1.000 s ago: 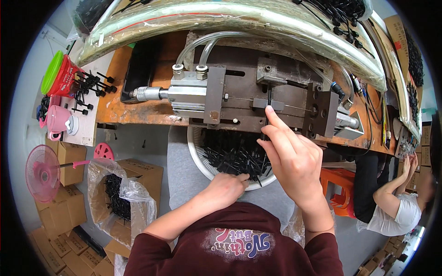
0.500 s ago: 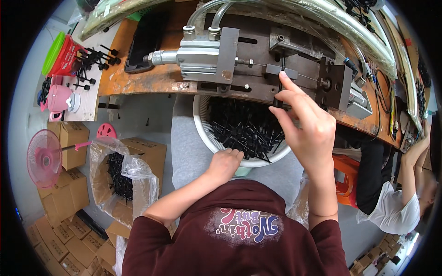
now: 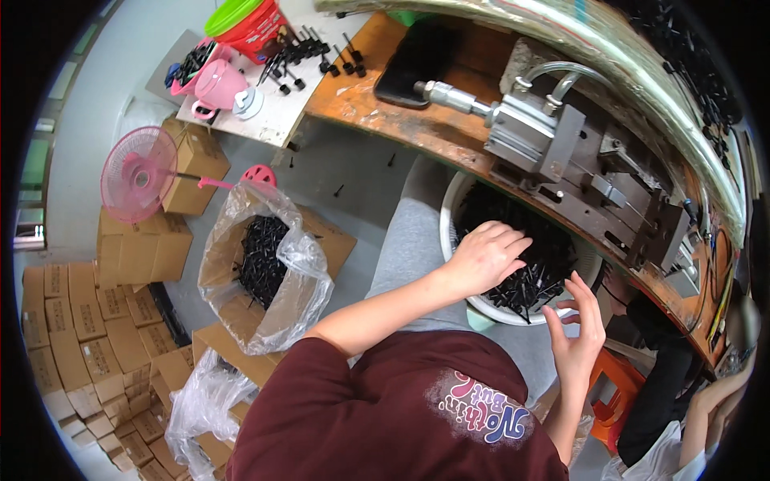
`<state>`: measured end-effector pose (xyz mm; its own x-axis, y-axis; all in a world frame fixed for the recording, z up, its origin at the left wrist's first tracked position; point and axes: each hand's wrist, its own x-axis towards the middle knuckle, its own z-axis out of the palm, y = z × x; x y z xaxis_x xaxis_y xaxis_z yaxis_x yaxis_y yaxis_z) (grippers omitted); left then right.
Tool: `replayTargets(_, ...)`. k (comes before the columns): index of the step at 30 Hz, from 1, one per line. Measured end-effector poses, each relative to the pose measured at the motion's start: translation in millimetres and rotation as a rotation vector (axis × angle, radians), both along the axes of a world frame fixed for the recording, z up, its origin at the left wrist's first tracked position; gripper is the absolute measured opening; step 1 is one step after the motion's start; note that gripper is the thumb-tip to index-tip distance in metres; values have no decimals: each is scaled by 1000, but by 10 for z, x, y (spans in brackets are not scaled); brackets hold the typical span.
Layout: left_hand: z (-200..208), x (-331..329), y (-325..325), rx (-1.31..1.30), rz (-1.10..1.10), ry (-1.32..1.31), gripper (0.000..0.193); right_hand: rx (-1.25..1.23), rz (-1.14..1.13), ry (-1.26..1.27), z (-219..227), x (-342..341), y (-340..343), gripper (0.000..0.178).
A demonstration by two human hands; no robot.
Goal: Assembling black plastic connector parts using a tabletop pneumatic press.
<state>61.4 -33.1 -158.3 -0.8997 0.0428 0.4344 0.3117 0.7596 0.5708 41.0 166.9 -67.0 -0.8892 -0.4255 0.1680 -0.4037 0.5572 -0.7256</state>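
Two bare hands are working around a white basket (image 3: 447, 232) right of the frame's centre, which is sitting at the person's grey-trousered lap (image 3: 409, 232). Inside it, many thin black parts (image 3: 533, 280) are lying in a loose heap. The left hand (image 3: 485, 258) is reaching over the basket's left side, its fingers bent and its thumb slightly apart from them, just above or touching the heap; whether it is gripping a part, I cannot tell. The right hand (image 3: 579, 341) is standing near the basket's lower right rim with thumb and fingers spread well apart, and no part is showing between them.

Toward the upper right, a wooden surface (image 3: 361, 104) is carrying a metal fixture: a silver cylinder (image 3: 521, 132) is lying along a dark base plate (image 3: 584, 191), and clear hoses (image 3: 573, 70) are curving from its top. Left of the cylinder, a black flat object (image 3: 417, 68) is lying on the wood. At the upper left, a white surface (image 3: 269, 128) is holding a pink jug (image 3: 220, 84), a red bucket (image 3: 253, 36) and scattered black pieces (image 3: 293, 52).

Below that, a pink fan (image 3: 140, 178) is standing beside cardboard boxes (image 3: 88, 337), and a plastic-lined carton (image 3: 333, 240) is holding more black parts. At the lower right, another person's arm (image 3: 706, 413) is showing beyond an orange stool (image 3: 616, 397).
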Motion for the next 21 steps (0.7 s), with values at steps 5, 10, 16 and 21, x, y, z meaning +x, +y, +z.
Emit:
replayTargets(5, 138, 140, 31, 6, -91, 0, 40, -360, -106, 112, 387, -307, 368, 21)
replayTargets(10, 386, 183, 112, 15, -223, 25, 41, -259, -238, 548, 1170, -1312, 366, 24)
replayTargets(16, 544, 266, 127, -21, -329, -12, 43, 750, -198, 859, 1786, -2807, 755, 54)
replayTargets(21, 514, 367, 37, -14, -333, -59, 44, 749, -27, 602, 1584, -3251, 579, 71)
